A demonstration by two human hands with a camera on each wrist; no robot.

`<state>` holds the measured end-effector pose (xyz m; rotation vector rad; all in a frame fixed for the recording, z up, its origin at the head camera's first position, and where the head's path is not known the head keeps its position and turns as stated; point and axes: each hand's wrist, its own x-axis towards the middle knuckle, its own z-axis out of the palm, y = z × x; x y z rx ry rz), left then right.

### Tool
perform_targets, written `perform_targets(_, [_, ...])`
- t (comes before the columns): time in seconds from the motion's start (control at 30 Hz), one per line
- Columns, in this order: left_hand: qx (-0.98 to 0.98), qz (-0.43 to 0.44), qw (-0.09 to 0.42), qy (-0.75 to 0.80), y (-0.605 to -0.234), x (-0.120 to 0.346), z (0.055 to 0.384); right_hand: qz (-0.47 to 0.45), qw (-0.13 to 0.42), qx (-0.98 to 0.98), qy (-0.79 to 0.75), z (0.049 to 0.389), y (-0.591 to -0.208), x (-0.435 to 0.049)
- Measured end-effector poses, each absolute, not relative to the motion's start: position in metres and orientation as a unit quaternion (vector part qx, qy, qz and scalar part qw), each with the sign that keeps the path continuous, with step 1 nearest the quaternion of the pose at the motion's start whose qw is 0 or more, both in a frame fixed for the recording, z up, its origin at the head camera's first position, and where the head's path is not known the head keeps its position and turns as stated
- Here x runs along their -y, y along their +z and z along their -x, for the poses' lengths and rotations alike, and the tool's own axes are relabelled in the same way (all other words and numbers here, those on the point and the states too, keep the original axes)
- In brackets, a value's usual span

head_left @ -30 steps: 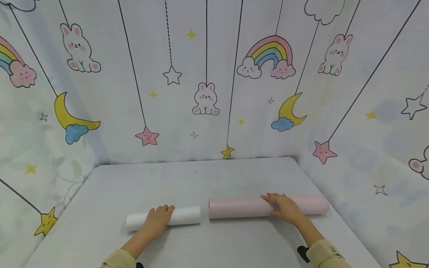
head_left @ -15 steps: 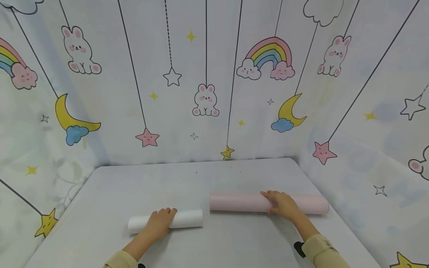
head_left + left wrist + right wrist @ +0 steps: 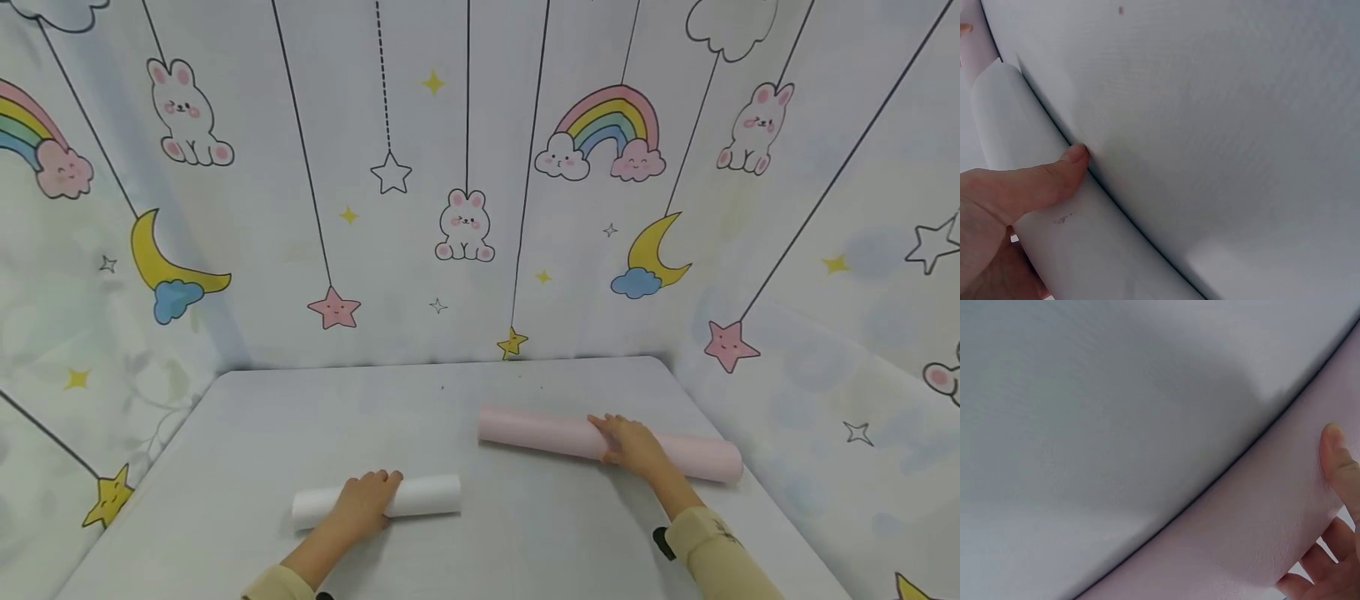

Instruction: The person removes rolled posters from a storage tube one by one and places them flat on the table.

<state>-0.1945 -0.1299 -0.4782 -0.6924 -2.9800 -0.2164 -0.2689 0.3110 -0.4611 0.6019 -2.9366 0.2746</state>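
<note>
My left hand grips a white roll near its middle, on the left half of the table. In the left wrist view the thumb lies across the white roll, with the fingers round its other side. To the right, my right hand grips a longer, thicker pink roll from above. The pink roll lies slanted, its left end farther away than its right. In the right wrist view my thumb presses the near side of the pink roll and the fingers curl round its far side.
Both rolls are on a white table with a few small dark specks toward the back. A fabric backdrop printed with rabbits, stars, moons and rainbows encloses the table at the back and sides.
The pink roll's left end has swung away toward the back, so the roll now slants; my right hand turned with it. The white roll and left hand have shifted slightly right and nearer.
</note>
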Motion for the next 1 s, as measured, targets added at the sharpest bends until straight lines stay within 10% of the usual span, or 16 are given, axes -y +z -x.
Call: perform_targets(1.0, [0.969, 0.227, 0.049, -0.081, -0.478, 0.126, 0.188, -0.058, 0.049, 0.996, 0.054, 0.310, -0.461, -0.306])
